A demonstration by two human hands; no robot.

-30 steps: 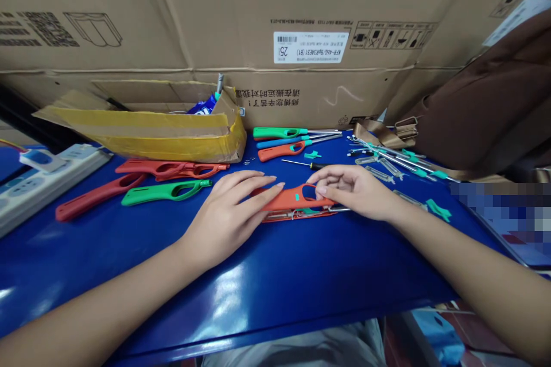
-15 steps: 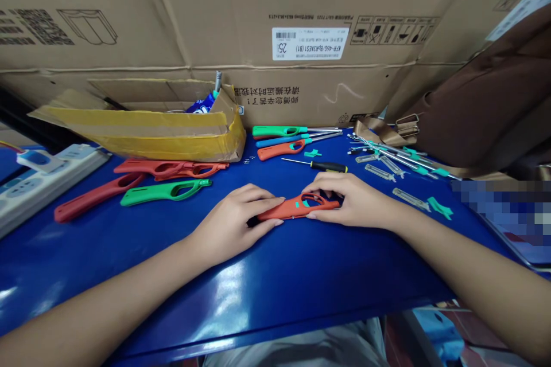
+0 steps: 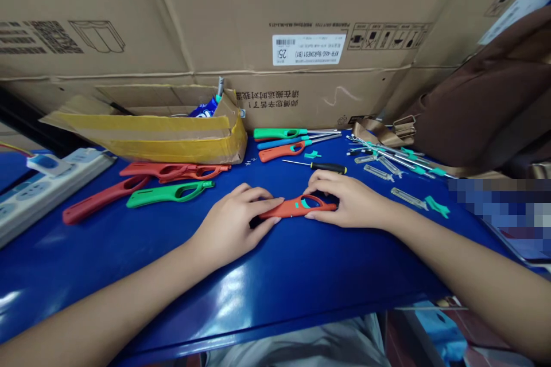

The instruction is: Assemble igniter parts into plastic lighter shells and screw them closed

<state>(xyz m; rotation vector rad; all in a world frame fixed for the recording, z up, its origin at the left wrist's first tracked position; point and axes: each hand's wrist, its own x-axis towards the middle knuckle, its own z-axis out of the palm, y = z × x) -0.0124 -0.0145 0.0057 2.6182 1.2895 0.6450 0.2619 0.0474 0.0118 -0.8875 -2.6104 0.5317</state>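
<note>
An orange lighter body (image 3: pixel 297 207) with a teal trigger lies flat on the blue table (image 3: pixel 275 275), pressed between both hands. My left hand (image 3: pixel 235 223) grips its handle end, fingers and thumb closed round it. My right hand (image 3: pixel 344 198) covers the other end, fingers curled over the top and thumb along the near side. A black-handled screwdriver (image 3: pixel 321 167) lies just behind my right hand.
Red and green lighter shells (image 3: pixel 170 192) lie at the left, beside a power strip (image 3: pixel 38 192). A taped open carton (image 3: pixel 150 135) stands behind them. Assembled lighters (image 3: pixel 284 142) and metal tubes with teal parts (image 3: pixel 394 160) lie at the back right. Big cartons (image 3: pixel 275 28) wall the rear.
One second ago the orange shell was tilted up above its inner parts; both hands have since pressed it down flat and closed round it. Little has moved in the last half second.
</note>
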